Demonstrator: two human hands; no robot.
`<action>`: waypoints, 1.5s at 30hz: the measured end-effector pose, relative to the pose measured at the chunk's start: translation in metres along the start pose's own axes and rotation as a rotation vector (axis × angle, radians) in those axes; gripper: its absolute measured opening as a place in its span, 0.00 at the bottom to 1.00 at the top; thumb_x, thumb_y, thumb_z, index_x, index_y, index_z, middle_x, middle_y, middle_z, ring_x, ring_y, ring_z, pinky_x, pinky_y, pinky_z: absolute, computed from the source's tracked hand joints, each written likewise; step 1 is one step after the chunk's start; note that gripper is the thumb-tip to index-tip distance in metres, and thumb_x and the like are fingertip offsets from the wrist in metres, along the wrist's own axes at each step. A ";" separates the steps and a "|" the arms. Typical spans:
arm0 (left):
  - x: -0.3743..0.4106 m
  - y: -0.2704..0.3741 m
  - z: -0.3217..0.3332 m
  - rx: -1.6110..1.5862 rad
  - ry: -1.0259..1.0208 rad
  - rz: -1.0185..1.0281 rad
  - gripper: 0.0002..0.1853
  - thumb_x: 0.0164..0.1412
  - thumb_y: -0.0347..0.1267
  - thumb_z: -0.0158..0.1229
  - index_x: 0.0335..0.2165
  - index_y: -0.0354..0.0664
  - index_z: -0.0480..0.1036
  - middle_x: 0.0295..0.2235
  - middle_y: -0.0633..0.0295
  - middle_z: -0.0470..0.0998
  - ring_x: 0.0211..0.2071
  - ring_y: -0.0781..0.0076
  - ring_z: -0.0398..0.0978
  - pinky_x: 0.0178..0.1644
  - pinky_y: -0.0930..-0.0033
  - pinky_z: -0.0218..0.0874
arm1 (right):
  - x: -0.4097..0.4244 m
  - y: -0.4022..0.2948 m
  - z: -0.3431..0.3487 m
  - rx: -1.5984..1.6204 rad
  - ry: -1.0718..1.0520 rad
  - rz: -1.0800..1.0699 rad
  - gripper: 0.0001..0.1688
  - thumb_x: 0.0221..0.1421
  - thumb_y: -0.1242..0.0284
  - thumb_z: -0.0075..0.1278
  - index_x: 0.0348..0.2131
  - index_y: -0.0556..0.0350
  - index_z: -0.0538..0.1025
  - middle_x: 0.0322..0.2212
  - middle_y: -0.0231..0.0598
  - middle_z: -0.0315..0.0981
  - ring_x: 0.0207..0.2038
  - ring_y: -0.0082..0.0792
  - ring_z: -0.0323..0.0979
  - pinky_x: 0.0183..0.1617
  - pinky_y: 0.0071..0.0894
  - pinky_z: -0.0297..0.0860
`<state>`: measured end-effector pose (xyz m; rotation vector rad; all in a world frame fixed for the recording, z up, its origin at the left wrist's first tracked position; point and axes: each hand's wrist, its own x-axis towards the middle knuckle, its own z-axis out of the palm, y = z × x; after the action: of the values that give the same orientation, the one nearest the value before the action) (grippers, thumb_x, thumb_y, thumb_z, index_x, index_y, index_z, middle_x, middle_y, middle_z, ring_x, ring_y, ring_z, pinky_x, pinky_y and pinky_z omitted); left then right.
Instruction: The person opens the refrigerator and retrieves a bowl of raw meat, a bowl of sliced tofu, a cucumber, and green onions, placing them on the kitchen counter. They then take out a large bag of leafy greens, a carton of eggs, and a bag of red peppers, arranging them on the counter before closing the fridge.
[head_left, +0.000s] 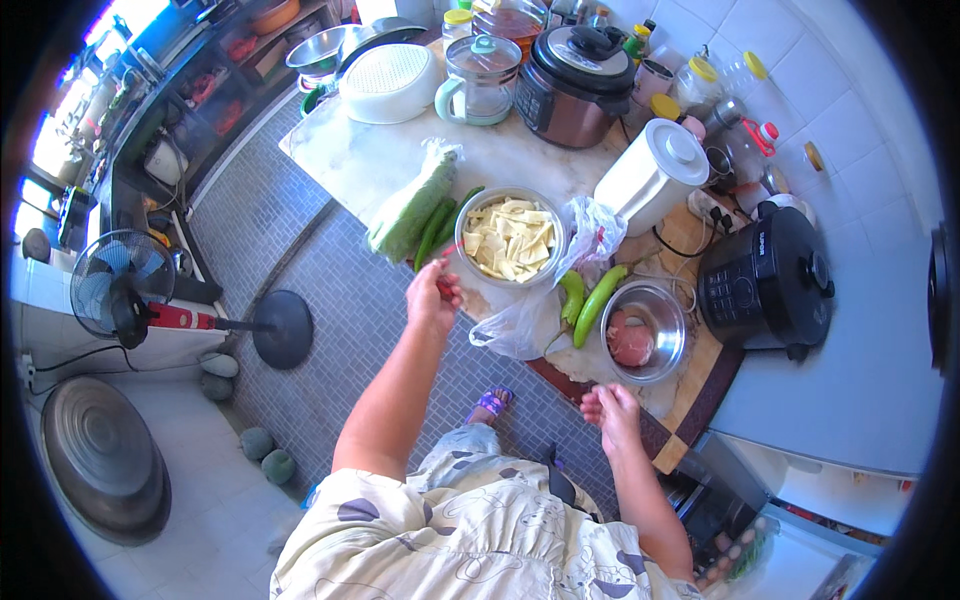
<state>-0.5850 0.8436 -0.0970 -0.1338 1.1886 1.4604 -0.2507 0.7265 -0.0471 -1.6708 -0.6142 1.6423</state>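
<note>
My left hand is closed around red chili peppers, with a thin red end showing above the fingers. It is beside a steel bowl of pale, flat cut slices. Green chili peppers and a plastic-wrapped bundle of green vegetables lie left of that bowl. My right hand hovers at the counter's front edge with fingers loosely curled; nothing shows in it. Just above it stands a second steel bowl containing pinkish raw meat. Two long light-green peppers rest between the bowls.
A clear plastic bag hangs over the counter edge. Behind the bowls are a white lidded pitcher, a pressure cooker, a glass kettle and a white basket. A black cooker stands right; a fan stands left.
</note>
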 end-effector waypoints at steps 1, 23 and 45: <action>0.012 0.009 0.002 0.004 0.052 0.020 0.10 0.60 0.38 0.49 0.34 0.44 0.71 0.18 0.62 0.71 0.16 0.72 0.66 0.18 0.72 0.56 | -0.004 0.006 -0.010 0.024 0.041 0.012 0.07 0.58 0.71 0.46 0.31 0.57 0.70 0.25 0.40 0.74 0.23 0.27 0.74 0.25 0.22 0.71; -0.145 -0.104 0.164 0.472 -0.749 -0.007 0.05 0.59 0.31 0.51 0.34 0.44 0.69 0.16 0.72 0.62 0.15 0.84 0.56 0.16 0.84 0.46 | -0.138 0.020 -0.149 0.038 0.464 -0.468 0.05 0.58 0.73 0.46 0.32 0.57 0.71 0.24 0.35 0.73 0.25 0.23 0.73 0.28 0.22 0.69; -0.819 -0.430 0.319 -0.213 -2.685 1.737 0.12 0.43 0.28 0.59 0.32 0.46 0.74 0.23 0.63 0.71 0.26 0.63 0.73 0.27 0.63 0.65 | -0.629 -0.014 -0.400 -0.883 1.871 -0.494 0.07 0.52 0.80 0.45 0.35 0.57 0.71 0.28 0.48 0.72 0.31 0.49 0.72 0.33 0.39 0.68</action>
<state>0.1740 0.4253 0.3579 -2.5040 1.6982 -1.2450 0.0950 0.2003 0.3526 -2.4015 -0.5615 -0.9430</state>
